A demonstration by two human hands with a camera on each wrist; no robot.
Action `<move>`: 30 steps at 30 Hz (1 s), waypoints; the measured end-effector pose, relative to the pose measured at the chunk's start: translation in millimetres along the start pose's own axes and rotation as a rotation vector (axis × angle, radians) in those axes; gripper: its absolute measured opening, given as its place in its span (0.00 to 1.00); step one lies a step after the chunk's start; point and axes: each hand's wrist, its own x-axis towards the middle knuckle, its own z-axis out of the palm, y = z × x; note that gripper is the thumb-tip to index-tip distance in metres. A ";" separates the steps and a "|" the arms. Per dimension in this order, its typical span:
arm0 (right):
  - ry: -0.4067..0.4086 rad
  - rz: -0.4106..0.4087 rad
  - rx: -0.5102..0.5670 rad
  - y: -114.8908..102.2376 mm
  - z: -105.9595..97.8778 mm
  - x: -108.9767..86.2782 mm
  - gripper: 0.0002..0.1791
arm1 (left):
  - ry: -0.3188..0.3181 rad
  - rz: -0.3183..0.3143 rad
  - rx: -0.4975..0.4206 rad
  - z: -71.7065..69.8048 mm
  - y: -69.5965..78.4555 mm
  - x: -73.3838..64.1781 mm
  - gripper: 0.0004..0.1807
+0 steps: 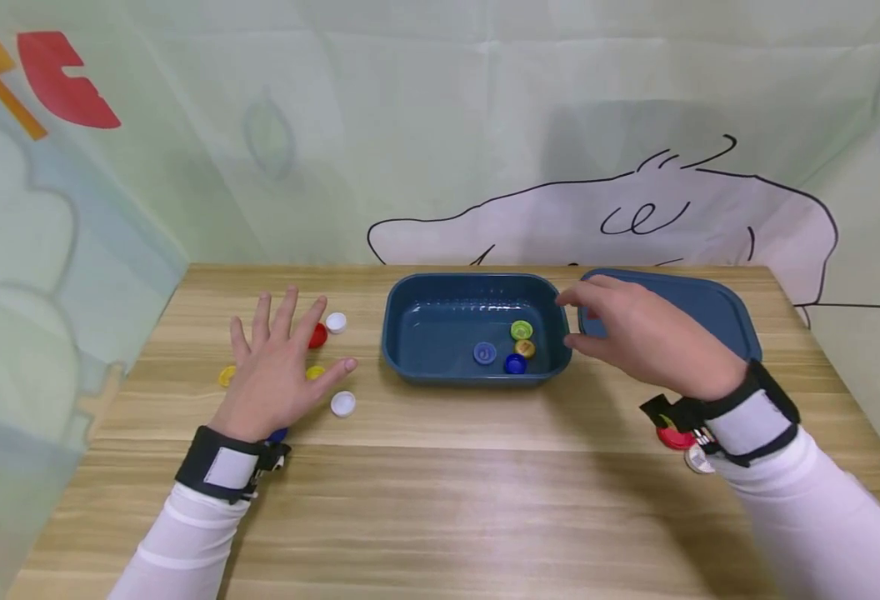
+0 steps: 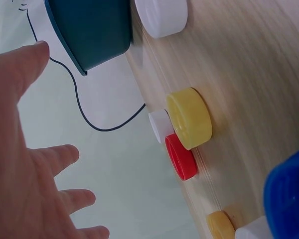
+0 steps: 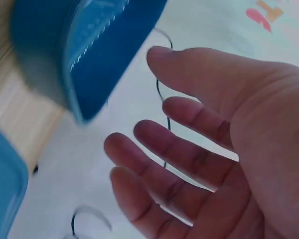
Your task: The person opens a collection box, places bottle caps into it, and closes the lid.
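A blue rectangular container (image 1: pixel 440 375) stands mid-table with several bottle caps inside, among them a green cap (image 1: pixel 521 330) and a dark blue cap (image 1: pixel 515 363). At its right end hovers my right hand (image 1: pixel 635 333), fingers loosely bent, palm bare in the right wrist view. My left hand (image 1: pixel 271 379) is held above the loose caps at the left, fingers spread and holding nothing. Around it lie a red cap (image 1: pixel 318 336), a white cap (image 1: pixel 343 404) and a yellow cap (image 2: pixel 189 118). A blue cap (image 2: pixel 291 194) sits below the left wrist, mostly hidden in the head view.
Behind my right hand lies a flat blue tray (image 1: pixel 710 308), partly covered, with something red just showing on it. Near the right wrist are another red cap (image 1: pixel 675 437) and a whitish cap (image 1: pixel 698 459). A printed cloth backdrop (image 1: pixel 425 125) rises behind the table.
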 end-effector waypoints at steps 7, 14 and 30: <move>0.027 0.093 -0.004 32.7 -14.1 -52.3 0.25 | -0.014 0.006 -0.011 1.4 2.2 4.5 0.49; -0.042 0.179 -0.033 75.5 -6.4 -100.9 0.29 | -0.030 -0.003 -0.009 0.6 1.4 5.9 0.49; -0.352 0.472 0.004 136.7 36.0 -167.8 0.37 | -0.014 0.006 -0.001 2.0 1.1 4.8 0.49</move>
